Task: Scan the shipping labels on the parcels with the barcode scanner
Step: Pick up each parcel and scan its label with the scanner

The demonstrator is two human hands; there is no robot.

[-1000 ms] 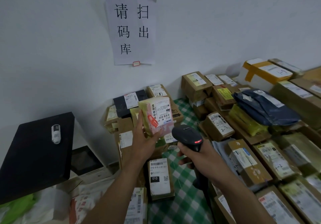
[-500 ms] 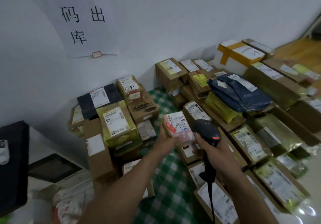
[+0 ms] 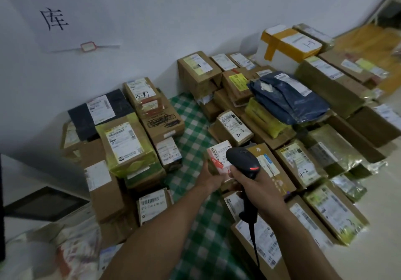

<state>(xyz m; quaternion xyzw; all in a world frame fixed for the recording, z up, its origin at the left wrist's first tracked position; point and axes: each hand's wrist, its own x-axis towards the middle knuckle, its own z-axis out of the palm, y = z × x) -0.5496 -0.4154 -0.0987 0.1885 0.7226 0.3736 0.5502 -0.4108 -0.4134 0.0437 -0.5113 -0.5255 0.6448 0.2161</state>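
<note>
My left hand (image 3: 209,176) grips a small parcel (image 3: 218,157) with a white shipping label and a red sticker, held low over the right-hand pile. My right hand (image 3: 252,182) holds the black barcode scanner (image 3: 243,160) by its handle. The scanner's head sits right beside the parcel and partly covers its label, and a red light glows on it. Its cable (image 3: 255,245) hangs down along my right forearm. Several labelled parcels lie all around on a green checked cloth (image 3: 193,132).
A yellow-wrapped box (image 3: 127,143) and a black parcel (image 3: 102,110) lie in the left pile by the white wall. A blue poly bag (image 3: 288,97) tops the right pile. A paper sign (image 3: 54,12) hangs on the wall. Pale floor shows at far right.
My left hand has carried the small parcel down and to the right, from chest height to just above the right pile. The scanner has stayed close to it, and my view has swung right.
</note>
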